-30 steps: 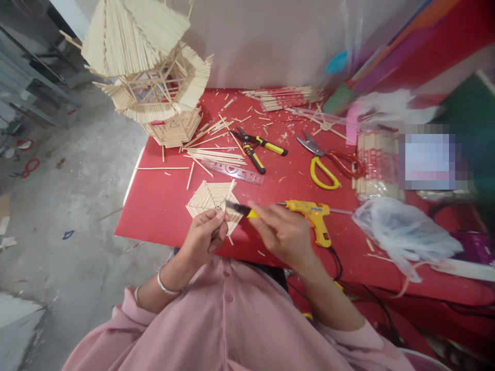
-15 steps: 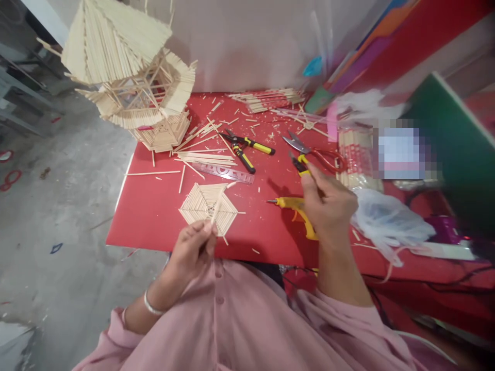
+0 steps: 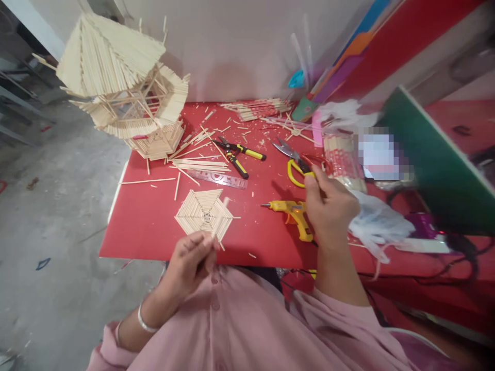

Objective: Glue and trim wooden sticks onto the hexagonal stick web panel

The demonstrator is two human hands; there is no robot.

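My left hand (image 3: 189, 263) is closed in a pinch on a thin wooden stick (image 3: 220, 217) that slants up over a flat hexagonal panel of sticks (image 3: 199, 211) on the red table (image 3: 154, 226). My right hand (image 3: 330, 208) hovers with curled fingers above the yellow glue gun (image 3: 286, 207). It grips a small yellow-and-black tool whose dark tip (image 3: 302, 165) shows beside the yellow-and-red scissors (image 3: 290, 157).
A tall house model of sticks (image 3: 124, 98) stands at the table's back left corner. Yellow-handled cutters (image 3: 237, 152), a clear ruler (image 3: 218, 179) and loose sticks lie mid-table. Stick bundles (image 3: 257, 108), a plastic bag (image 3: 381, 224) and a green board (image 3: 433, 154) crowd the right.
My right hand carried the small tool away from the stick in my left hand, rightward over the glue gun to the scissors. My left hand kept the stick.
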